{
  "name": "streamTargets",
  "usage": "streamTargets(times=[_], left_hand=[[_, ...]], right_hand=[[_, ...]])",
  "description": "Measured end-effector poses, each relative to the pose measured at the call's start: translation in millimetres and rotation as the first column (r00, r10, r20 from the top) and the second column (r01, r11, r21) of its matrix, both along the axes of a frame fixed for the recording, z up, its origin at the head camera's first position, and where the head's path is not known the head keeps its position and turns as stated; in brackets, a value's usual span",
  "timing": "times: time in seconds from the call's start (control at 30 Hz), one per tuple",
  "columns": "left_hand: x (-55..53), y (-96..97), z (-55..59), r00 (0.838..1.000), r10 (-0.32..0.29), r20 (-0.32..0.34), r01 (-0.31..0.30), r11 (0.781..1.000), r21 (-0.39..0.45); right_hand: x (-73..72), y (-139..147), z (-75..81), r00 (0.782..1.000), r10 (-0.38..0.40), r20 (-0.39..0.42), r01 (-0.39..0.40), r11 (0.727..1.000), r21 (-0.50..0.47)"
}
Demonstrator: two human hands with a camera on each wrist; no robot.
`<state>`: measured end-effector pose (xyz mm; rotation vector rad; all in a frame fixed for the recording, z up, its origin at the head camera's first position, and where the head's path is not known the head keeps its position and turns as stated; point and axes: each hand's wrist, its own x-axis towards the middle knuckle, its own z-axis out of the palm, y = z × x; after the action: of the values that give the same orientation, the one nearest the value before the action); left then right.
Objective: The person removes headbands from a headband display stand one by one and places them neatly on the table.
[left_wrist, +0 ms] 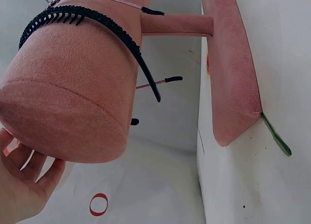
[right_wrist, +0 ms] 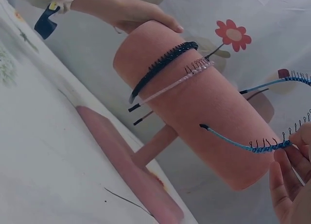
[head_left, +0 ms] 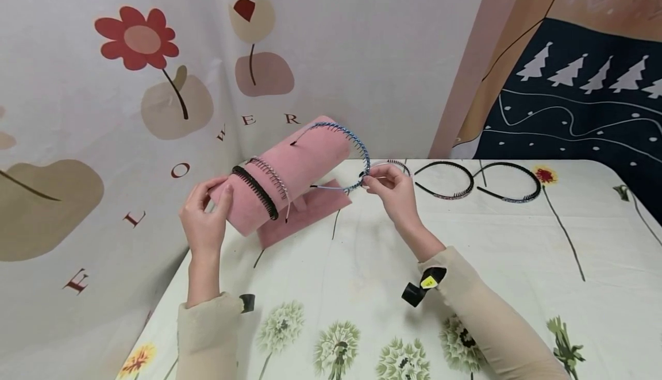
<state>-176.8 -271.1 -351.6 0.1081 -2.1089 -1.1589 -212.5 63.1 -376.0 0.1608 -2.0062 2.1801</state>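
A pink plush headband stand (head_left: 310,153), a padded cylinder on a post over a flat base (head_left: 289,231), stands tilted across the table. My left hand (head_left: 203,219) holds its near left end, thumb on top and fingers at the end face. Around the cylinder near that hand sit a black toothed headband (right_wrist: 163,66) and a thin pale pink headband (right_wrist: 167,86). At the far right end, my right hand (head_left: 395,193) pinches a blue wire-toothed headband (head_left: 362,145) by the middle of its arc. The blue band's two tips reach either side of the cylinder.
Two dark headbands, one (head_left: 454,196) beside another (head_left: 519,165), lie on the table at the right. Part of a further headband (head_left: 405,167) shows behind my right hand. A flower-printed cloth (head_left: 362,288) covers the table, and a printed curtain (head_left: 331,41) hangs behind it.
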Motion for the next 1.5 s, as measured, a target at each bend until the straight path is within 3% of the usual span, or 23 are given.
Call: streamTargets(times=[1.5], left_hand=[[0.5, -0.4, -0.1, 1.000, -0.007, -0.002, 0.007, 1.000, 0.000]], right_hand=[[-2.1, 43.0, 3.2, 0.997, -0.070, -0.027, 0.068, 0.996, -0.054]])
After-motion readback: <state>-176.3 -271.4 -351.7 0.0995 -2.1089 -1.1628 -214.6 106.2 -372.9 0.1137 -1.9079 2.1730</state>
